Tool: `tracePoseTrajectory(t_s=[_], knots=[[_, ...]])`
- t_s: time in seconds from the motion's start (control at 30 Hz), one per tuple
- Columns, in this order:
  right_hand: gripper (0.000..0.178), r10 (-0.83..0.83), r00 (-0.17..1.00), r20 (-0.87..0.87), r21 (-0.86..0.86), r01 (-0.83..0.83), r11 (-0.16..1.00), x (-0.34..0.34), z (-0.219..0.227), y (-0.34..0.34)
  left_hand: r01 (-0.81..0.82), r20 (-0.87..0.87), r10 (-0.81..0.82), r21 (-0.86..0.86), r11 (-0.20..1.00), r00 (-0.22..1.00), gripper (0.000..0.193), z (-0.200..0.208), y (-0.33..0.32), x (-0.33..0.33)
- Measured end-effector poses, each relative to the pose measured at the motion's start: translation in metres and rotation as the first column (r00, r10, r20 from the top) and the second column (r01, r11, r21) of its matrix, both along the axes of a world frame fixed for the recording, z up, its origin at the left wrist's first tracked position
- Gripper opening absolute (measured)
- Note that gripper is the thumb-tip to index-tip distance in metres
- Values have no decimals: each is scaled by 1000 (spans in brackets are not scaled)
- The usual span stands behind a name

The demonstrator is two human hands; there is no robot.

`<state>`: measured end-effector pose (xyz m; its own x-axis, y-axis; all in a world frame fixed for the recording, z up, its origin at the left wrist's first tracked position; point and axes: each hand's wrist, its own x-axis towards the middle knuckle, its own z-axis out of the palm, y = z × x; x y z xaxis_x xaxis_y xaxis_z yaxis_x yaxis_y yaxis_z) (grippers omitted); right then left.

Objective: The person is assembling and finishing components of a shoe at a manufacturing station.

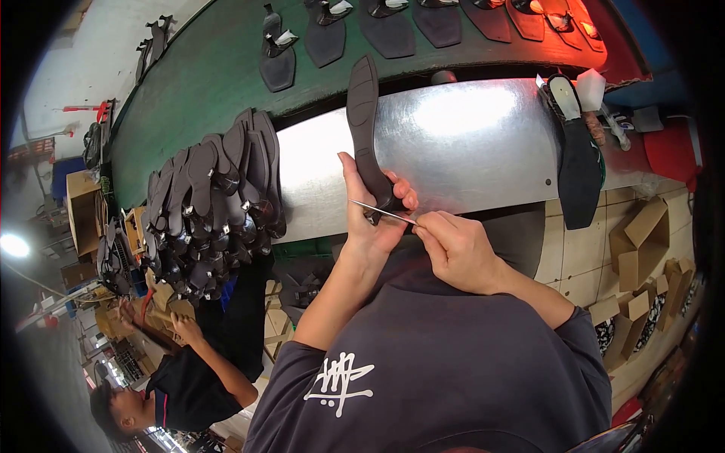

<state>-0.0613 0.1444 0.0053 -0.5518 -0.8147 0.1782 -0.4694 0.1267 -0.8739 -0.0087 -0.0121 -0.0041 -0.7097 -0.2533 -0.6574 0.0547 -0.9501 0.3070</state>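
Sole position: the dark brown sole (364, 113) is held up in front of the wearer's body, its upper part in view against the metal table (468, 151).
Sole long axis: points away from the wearer, toe end far, heel end near, with a slight lean to the left.
Left hand: the left hand (361, 228) grasps the sole at its heel end, thumb along the left side, fingertips curled round on the right.
Right hand: the right hand (462, 253) pinches a thin metal tool (385, 213) and sits to the right of the heel end, on the wearer's side.
Tool axis: runs crosswise to the sole, point to the left; contact with the heel end cannot be told from here.
Nearer hand: left, in direct contact; right reaches the heel area through the tool alone.
Left of work: a pile of soles (202, 177), well apart from both hands.
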Motion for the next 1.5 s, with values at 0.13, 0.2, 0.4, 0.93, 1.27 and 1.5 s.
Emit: tracePoseTrajectory(t_s=[0.13,0.2,0.4,0.93,1.27,1.5], knots=[[6,115,980,-163,-60,-126,990,-1,1,4,38,56,-41,65,997,998,75,-3,-5,1],[7,211,970,-121,11,-211,977,21,5,4,18,28,-20,86,996,999,75,-3,-12,-3],[15,-13,991,137,-151,34,988,-19,12,-3,65,-86,-81,-174,983,993,75,10,-12,3],[35,-54,704,708,-142,217,966,-45,16,-11,202,-157,-262,-318,926,952,52,13,1,10],[58,146,372,917,-167,24,986,-30,20,1,106,-160,-199,-459,882,967,69,-1,7,12],[50,98,236,967,-116,64,991,-26,17,2,56,-148,-174,-583,811,973,69,-11,9,15]])
